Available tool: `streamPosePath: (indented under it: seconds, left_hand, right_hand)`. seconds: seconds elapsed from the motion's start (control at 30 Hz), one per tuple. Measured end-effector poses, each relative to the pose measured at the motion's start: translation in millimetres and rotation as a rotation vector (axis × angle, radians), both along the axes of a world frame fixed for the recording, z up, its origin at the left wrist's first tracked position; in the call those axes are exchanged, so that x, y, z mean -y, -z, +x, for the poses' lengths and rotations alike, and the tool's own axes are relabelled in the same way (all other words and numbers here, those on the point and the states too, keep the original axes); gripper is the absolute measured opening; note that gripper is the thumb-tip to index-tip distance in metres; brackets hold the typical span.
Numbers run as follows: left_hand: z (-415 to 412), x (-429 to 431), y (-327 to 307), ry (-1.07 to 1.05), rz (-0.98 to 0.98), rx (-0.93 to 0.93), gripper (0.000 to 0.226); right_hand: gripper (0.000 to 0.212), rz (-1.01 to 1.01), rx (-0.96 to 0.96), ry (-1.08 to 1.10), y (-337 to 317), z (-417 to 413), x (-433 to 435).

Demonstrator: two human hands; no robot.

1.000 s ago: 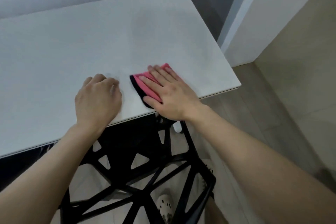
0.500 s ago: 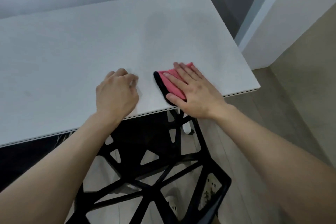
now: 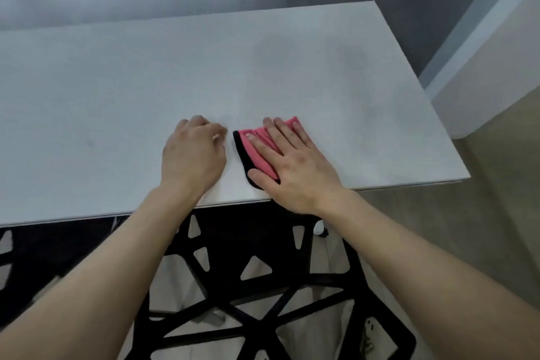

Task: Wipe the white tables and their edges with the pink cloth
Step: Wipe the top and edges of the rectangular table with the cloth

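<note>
A white table [image 3: 117,90] fills the middle of the head view. Near its front edge lies a folded pink cloth [image 3: 253,149] with a black border. My right hand [image 3: 292,164] lies flat on the cloth with straight fingers, pressing it onto the tabletop and covering most of it. My left hand [image 3: 193,155] rests on the table just left of the cloth, fingers curled under and holding nothing.
A black chair [image 3: 233,295] with triangular cut-outs stands under the table's front edge, right below my arms. A white wall corner [image 3: 491,73] stands to the right of the table's right end. Grey curtain hangs behind the table. Beige floor lies at the right.
My view has shifted, so the table's right end sits further right in frame. Both hands keep their pose on the table, the right one still pressing the cloth close to the left hand.
</note>
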State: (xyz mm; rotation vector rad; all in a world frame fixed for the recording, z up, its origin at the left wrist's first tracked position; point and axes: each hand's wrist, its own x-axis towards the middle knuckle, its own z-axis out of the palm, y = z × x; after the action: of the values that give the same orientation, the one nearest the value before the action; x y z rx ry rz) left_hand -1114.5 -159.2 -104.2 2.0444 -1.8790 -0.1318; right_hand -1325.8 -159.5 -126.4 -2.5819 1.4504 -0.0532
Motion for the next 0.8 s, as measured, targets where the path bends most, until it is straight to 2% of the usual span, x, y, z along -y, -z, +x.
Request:
streamPosePath:
  seconds: [0.1, 0.17, 0.23, 0.33, 0.37, 0.4, 0.47, 0.53, 0.57, 0.6, 0.63, 0.7, 0.77, 0.8]
  left_hand:
    - [-8, 2, 5, -0.041, -0.01, 0.084, 0.019]
    - [-11, 0, 5, -0.046, -0.008, 0.11, 0.016]
    - [-10, -2, 2, -0.035, -0.004, 0.113, 0.014]
    - [-9, -2, -3, -0.055, 0.03, 0.094, 0.014]
    - [-9, 0, -6, -0.066, 0.047, 0.089, 0.014]
    - [-10, 2, -10, -0.071, 0.077, 0.079, 0.015]
    - [-5, 13, -23, -0.068, 0.199, 0.051, 0.019]
    - [6, 30, -40, -0.087, 0.373, -0.008, 0.025]
    - [10, 39, -47, -0.127, 0.428, -0.069, 0.026]
    - [13, 45, -53, -0.175, 0.447, -0.128, 0.025]
    - [14, 51, -56, -0.221, 0.436, -0.157, 0.025]
    - [13, 52, -60, -0.295, 0.384, -0.154, 0.025]
    - [14, 46, -59, -0.381, 0.341, -0.127, 0.02]
    - [17, 42, -59, -0.431, 0.328, -0.112, 0.016]
  right_hand:
    - [0.073, 0.03, -0.016, -0.182, -7, -29, 15]
    - [0.073, 0.066, -0.055, -0.21, -12, -54, 47]
    - [0.08, 0.07, -0.098, -0.016, -15, -82, 105]
    - [0.089, 0.042, -0.108, 0.44, -15, -78, 177]
    - [0.087, 0.019, -0.116, 0.449, -13, -59, 179]
    - [0.084, -0.01, -0.116, 0.33, -10, -38, 168]
    - [0.076, -0.034, -0.108, -0.146, -8, -16, 122]
    - [0.07, -0.001, -0.105, -0.588, -13, -38, 97]
    - [0.071, 0.025, -0.103, -0.674, -17, -56, 113]
    - [0.072, 0.038, -0.122, -0.648, -18, -72, 143]
    - [0.076, 0.042, -0.148, -0.522, -17, -84, 181]
    - [0.086, 0.009, -0.147, -0.076, -17, -87, 258]
    - [0.09, -0.021, -0.087, 0.243, -15, -45, 294]
    - [0.088, -0.023, -0.071, 0.262, -14, -10, 287]
